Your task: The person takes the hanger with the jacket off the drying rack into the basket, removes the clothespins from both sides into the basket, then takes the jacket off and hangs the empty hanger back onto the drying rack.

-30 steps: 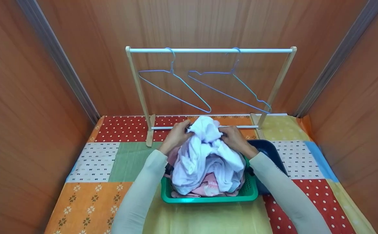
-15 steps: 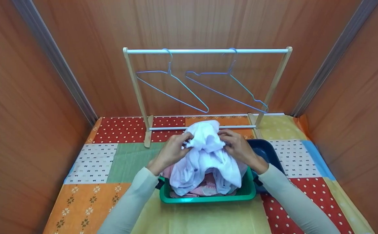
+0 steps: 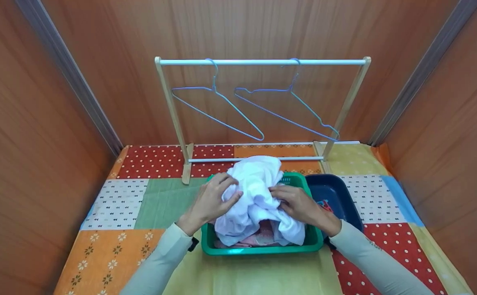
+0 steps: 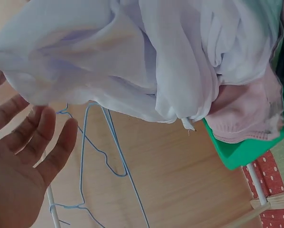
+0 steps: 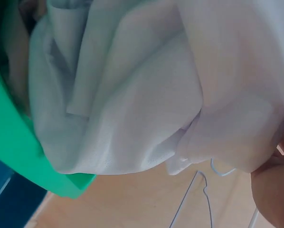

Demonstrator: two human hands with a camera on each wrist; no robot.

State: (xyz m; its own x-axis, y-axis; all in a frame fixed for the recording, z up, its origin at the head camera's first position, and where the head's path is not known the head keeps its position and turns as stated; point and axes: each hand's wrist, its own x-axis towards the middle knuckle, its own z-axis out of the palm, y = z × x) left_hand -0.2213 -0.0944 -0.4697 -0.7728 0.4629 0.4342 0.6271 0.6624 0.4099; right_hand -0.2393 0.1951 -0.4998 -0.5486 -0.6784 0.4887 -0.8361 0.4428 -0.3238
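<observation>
A bunched white garment (image 3: pixel 257 174) rises from the green basket (image 3: pixel 263 251), its lower folds lying over pink clothes (image 3: pixel 259 239). My left hand (image 3: pixel 210 200) is at the garment's left side; in the left wrist view its fingers (image 4: pixel 61 147) are spread and loosely bent, with the thumb touching the cloth. On the other side my right hand (image 3: pixel 298 203) pinches the white cloth with bent fingers. Only a small part of that hand shows at the edge of the right wrist view, beside the cloth (image 5: pixel 146 104). The garment's exact kind is hidden by its folds.
Behind the basket stands a wooden rack with a white bar (image 3: pixel 255 62). Two blue wire hangers hang there, a left hanger (image 3: pixel 191 88) and a right hanger (image 3: pixel 271 89). A dark blue tray (image 3: pixel 347 205) holding small red items (image 3: pixel 325 205) sits right of the basket.
Both hands have come down and nearer, and the garment's top has lowered. The left hand's fingers, earlier pinching the cloth, have spread apart. The basket's back rim now shows.
</observation>
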